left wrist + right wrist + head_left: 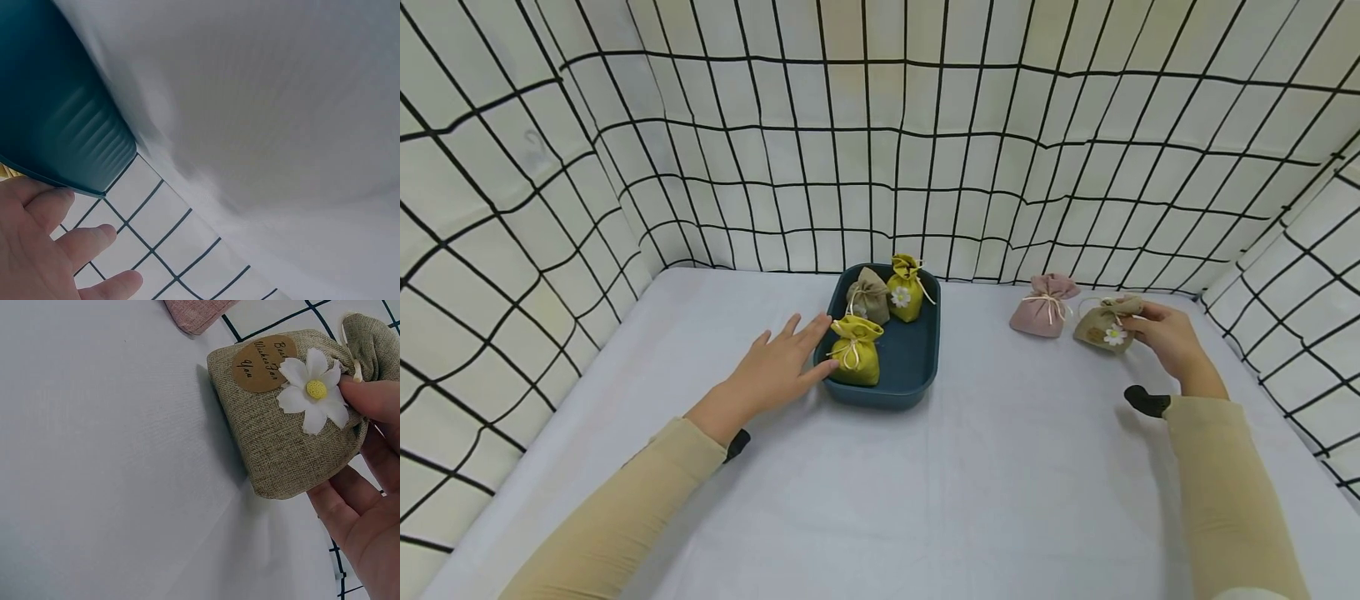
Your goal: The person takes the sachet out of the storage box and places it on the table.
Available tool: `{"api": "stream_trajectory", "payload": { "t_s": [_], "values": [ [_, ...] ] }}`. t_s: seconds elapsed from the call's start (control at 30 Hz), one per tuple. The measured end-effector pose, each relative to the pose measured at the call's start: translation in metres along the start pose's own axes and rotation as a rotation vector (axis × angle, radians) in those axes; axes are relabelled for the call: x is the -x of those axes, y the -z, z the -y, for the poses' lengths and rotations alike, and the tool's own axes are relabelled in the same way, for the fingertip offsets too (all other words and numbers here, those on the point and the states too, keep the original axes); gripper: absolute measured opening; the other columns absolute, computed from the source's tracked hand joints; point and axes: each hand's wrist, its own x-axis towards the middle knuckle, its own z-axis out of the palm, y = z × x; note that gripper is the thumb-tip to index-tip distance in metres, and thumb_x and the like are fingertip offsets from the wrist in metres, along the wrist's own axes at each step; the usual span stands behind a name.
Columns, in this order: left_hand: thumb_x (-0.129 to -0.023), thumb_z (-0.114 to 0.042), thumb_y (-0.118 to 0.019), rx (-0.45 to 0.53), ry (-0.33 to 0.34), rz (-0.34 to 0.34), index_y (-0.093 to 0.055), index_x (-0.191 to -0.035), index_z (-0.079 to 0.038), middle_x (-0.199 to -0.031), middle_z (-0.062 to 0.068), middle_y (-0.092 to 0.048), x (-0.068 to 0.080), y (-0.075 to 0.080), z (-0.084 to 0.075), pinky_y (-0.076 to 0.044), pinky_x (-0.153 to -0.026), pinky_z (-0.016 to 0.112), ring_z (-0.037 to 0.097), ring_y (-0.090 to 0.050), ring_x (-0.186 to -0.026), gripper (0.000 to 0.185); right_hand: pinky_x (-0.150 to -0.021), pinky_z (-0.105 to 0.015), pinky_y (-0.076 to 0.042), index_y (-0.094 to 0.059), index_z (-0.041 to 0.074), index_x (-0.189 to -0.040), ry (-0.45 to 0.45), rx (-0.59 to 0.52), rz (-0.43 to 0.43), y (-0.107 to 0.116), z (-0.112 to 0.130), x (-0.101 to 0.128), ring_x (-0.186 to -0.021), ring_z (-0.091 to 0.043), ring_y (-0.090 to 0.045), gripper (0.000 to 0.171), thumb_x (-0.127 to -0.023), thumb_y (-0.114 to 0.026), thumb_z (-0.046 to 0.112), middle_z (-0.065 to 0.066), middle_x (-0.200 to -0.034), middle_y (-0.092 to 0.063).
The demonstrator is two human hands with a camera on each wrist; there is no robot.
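Note:
My right hand (pixel 1172 340) pinches a tan burlap drawstring pouch (pixel 281 425) near its gathered neck. A white fabric flower and a round brown sticker decorate the pouch's front. To its left lies a pink pouch (pixel 1040 310) tied with cream cord. My left hand (pixel 778 367) is spread with straight fingers at the left rim of a dark teal bin (pixel 887 398). Inside the bin are a yellow pouch (pixel 856 367) at the front left, a tan pouch (pixel 868 293) behind it, and another yellow pouch (pixel 906 298) with a white flower at the back.
A white cloth (pixel 1000 483) covers the table. White walls with a black grid net (pixel 880 158) enclose its back and both sides. A dark curved piece (pixel 1146 402) sticks out at the right wrist, and a similar one (pixel 737 446) at the left.

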Motion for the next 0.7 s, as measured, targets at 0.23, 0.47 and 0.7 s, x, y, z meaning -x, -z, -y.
{"api": "stream_trajectory", "payload": {
  "t_s": [0.23,0.47,0.7],
  "values": [
    [-0.106,-0.054,-0.048,0.001,0.0,0.003,-0.02,-0.165,-0.01,-0.169,0.01,-0.022,0.0001,-0.0007,-0.0001,-0.019,-0.114,0.073,0.042,-0.016,-0.153,0.079,-0.088,-0.01,-0.049,-0.027,-0.007,-0.158,-0.003,-0.122,0.024,-0.0028,-0.0042,-0.003,-0.099,0.009,-0.052,0.064,-0.107,-0.057,0.016,-0.004,-0.136,-0.05],
    [-0.106,-0.053,-0.048,0.011,-0.001,0.0,-0.02,-0.165,-0.01,-0.168,0.01,-0.023,0.0009,0.0005,-0.0015,-0.019,-0.114,0.073,0.042,-0.016,-0.154,0.078,-0.079,-0.01,-0.051,-0.015,-0.007,-0.161,-0.062,-0.417,0.076,-0.0028,-0.008,-0.003,-0.091,0.009,-0.059,0.077,-0.103,-0.064,0.009,0.022,-0.098,-0.061],
    [-0.106,-0.054,-0.048,0.006,0.0,-0.001,-0.02,-0.165,-0.01,-0.168,0.01,-0.023,0.001,0.0008,-0.0014,-0.02,-0.114,0.073,0.042,-0.016,-0.154,0.078,-0.079,-0.012,-0.051,-0.019,-0.003,-0.162,-0.064,-0.468,0.127,0.0,-0.0106,-0.0021,-0.091,0.009,-0.06,0.075,-0.103,-0.064,0.01,0.024,-0.096,-0.065]
  ]
}}
